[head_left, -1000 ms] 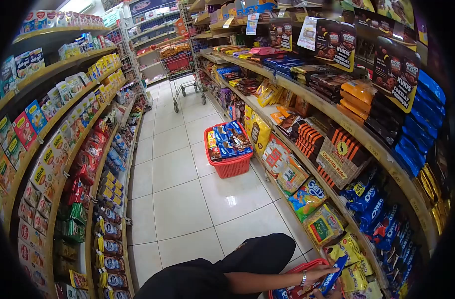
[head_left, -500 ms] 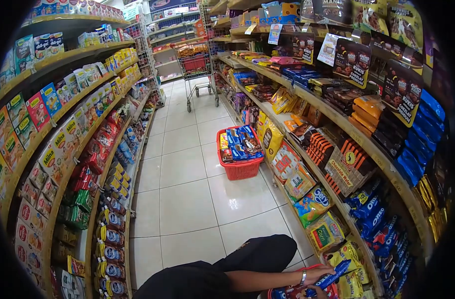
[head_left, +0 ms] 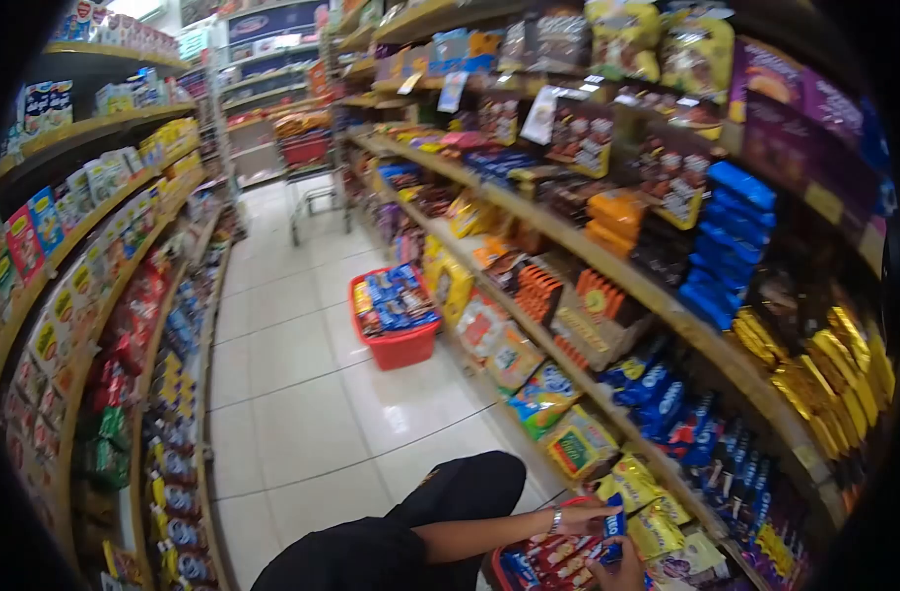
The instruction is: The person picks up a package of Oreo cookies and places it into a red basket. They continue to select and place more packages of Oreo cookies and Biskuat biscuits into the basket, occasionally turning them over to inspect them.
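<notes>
A blue Oreo pack (head_left: 614, 514) is held above a red basket at the bottom of the view. My left hand (head_left: 580, 519), with a metal-banded watch on the wrist, closes on the pack from the left. From below, my right hand (head_left: 622, 569) grips its lower end, fingers bent around it. Beneath the hands, red and blue snack packs (head_left: 543, 563) lie in the near red basket (head_left: 497, 569). Yellow snack bags (head_left: 657, 529) are just right of the hands, on the bottom shelf.
Farther up the aisle, a second red basket (head_left: 402, 352) full of blue packs stands on the tiled floor (head_left: 272, 394). A shopping cart (head_left: 312, 187) is at the back. Stocked shelves line both sides; the right shelf edge (head_left: 568, 236) runs close by.
The view has swung right, so the shelves appear farther left. The Oreo pack is now more upright between my hands, and my right hand and the near basket show more.
</notes>
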A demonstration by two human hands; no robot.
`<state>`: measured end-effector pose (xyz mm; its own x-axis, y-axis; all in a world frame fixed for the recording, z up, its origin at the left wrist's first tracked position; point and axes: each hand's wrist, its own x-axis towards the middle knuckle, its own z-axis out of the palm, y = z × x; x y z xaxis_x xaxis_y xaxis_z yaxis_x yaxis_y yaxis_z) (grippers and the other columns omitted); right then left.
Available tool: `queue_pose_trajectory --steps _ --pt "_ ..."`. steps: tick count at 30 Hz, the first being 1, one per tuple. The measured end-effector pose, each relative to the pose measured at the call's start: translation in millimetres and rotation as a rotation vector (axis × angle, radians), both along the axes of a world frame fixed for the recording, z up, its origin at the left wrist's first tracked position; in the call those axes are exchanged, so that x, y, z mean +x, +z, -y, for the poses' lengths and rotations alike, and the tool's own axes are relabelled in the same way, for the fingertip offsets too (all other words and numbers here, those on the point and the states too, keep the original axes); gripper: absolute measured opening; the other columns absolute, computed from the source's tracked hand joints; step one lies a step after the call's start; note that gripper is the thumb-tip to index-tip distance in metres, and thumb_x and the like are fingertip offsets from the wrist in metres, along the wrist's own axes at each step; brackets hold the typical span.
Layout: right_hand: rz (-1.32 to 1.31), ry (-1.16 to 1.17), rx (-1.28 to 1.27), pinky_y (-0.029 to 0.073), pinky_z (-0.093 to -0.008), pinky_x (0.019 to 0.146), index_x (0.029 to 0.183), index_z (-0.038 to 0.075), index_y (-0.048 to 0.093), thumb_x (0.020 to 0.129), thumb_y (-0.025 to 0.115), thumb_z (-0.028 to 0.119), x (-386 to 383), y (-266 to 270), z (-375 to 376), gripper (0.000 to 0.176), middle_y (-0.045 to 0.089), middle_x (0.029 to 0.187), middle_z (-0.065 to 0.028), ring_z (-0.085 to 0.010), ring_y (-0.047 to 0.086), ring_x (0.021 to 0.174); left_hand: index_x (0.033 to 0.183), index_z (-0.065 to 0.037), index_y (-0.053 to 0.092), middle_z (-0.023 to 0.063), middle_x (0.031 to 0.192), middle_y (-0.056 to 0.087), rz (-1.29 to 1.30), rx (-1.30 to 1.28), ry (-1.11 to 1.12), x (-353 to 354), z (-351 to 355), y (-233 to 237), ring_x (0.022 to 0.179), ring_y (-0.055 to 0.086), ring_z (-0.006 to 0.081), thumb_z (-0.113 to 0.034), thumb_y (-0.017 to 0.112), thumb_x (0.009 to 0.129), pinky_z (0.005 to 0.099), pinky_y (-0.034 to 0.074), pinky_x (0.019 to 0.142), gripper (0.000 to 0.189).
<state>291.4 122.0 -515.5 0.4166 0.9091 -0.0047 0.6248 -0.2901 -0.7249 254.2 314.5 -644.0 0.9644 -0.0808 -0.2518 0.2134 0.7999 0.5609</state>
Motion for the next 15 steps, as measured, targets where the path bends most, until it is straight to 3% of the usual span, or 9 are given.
queue_pose_trajectory --steps 1,2,3,5,8,11,13,14,15 --pt "0.043 -0.025 0.045 0.047 -0.0387 0.080 0.119 0.007 0.053 0.083 0.071 0.015 7 -12 6 0.041 0.061 0.099 -0.0163 -0.0304 0.059 0.089 0.120 -0.009 0.054 0.0030 0.108 0.063 0.081 0.018 -0.055 17 3 -39 0.105 0.058 0.0147 -0.048 0.064 0.089 0.0302 0.049 0.085 0.052" --pt "0.019 -0.082 -0.034 0.048 -0.0386 0.079 0.121 0.009 0.052 0.083 0.072 0.015 7 -11 10 0.043 0.062 0.101 -0.0153 -0.0294 0.061 0.089 0.119 -0.011 0.056 0.0023 0.106 0.062 0.126 0.024 -0.076 16 7 -40 0.099 0.058 0.0120 -0.050 0.063 0.089 0.0268 0.048 0.080 0.049" --pt "0.030 -0.125 -0.007 0.048 -0.0386 0.079 0.121 0.009 0.052 0.083 0.072 0.015 6 -13 11 0.043 0.062 0.101 -0.0153 -0.0294 0.061 0.089 0.112 -0.012 0.058 0.0010 0.094 0.060 0.055 0.028 -0.057 34 9 -80 0.085 0.057 0.0099 -0.050 0.063 0.089 0.0251 0.048 0.072 0.045" --pt "-0.025 -0.122 -0.101 0.048 -0.0380 0.081 0.126 0.008 0.050 0.084 0.071 0.017 10 -14 14 0.048 0.064 0.105 -0.0153 -0.0279 0.062 0.093 0.104 -0.012 0.058 -0.0015 0.084 0.055 0.071 0.157 -0.157 15 13 -33 0.074 0.055 0.0089 -0.053 0.063 0.088 0.0239 0.047 0.066 0.044" --pt "0.049 -0.124 -0.062 0.049 -0.0368 0.082 0.132 0.007 0.047 0.084 0.072 0.020 13 -29 20 0.056 0.064 0.107 -0.0145 -0.0256 0.063 0.096 0.107 -0.011 0.060 -0.0025 0.078 0.053 0.026 0.232 -0.268 16 10 -47 0.069 0.053 0.0094 -0.063 0.063 0.082 0.0242 0.045 0.061 0.058" --pt "0.074 -0.075 -0.002 0.049 -0.0369 0.082 0.133 0.007 0.045 0.085 0.071 0.022 11 -23 17 0.057 0.065 0.105 -0.0144 -0.0263 0.063 0.093 0.108 -0.011 0.060 -0.0025 0.079 0.054 -0.134 0.237 -0.169 24 11 -74 0.068 0.052 0.0092 -0.066 0.061 0.081 0.0238 0.044 0.060 0.061" --pt "0.063 -0.127 -0.277 0.049 -0.0368 0.081 0.135 0.006 0.043 0.086 0.069 0.024 3 12 7 0.058 0.065 0.102 -0.0144 -0.0269 0.063 0.090 0.108 -0.011 0.060 -0.0024 0.079 0.055 -0.207 0.234 -0.106 31 10 -93 0.067 0.052 0.0091 -0.068 0.061 0.081 0.0235 0.044 0.059 0.063" --pt "0.060 0.013 -0.116 0.049 -0.0396 0.081 0.140 0.008 0.037 0.089 0.064 0.028 23 -20 9 0.061 0.066 0.100 -0.0164 -0.0292 0.064 0.089 0.110 -0.012 0.060 -0.0019 0.081 0.056 -0.201 0.246 -0.133 34 6 -102 0.067 0.052 0.0088 -0.067 0.059 0.082 0.0234 0.043 0.058 0.063" --pt "0.075 0.027 -0.113 0.049 -0.0396 0.081 0.140 0.008 0.037 0.089 0.064 0.028 36 -49 9 0.061 0.066 0.100 -0.0164 -0.0292 0.064 0.089 0.112 -0.012 0.060 -0.0014 0.083 0.058 -0.190 0.260 -0.158 37 4 -109 0.067 0.053 0.0085 -0.067 0.058 0.083 0.0233 0.042 0.057 0.062"
